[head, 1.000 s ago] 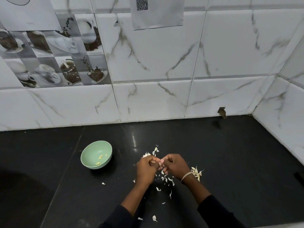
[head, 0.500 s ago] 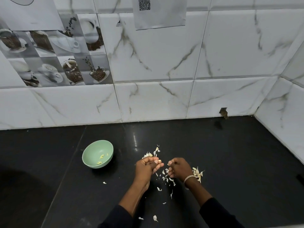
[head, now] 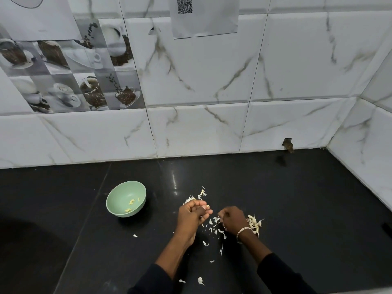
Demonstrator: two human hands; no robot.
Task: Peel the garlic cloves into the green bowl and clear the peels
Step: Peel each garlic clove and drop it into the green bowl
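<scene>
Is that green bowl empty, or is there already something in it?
Nearly empty: the round pale green bowl stands upright on the black counter, with only a few small yellowish pieces inside.

No readable words, brand or no. anywhere. Only a QR-type code (head: 185,5), black, printed at top of a white paper sheet (head: 204,24) stuck on wall tiles (head: 297,60). Too blurred to decode.

A home kitchen: glossy black stone counter (head: 275,198), white marble-look wall tiles (head: 201,81), and printed coffee-cup decor tiles (head: 70,77).
</scene>
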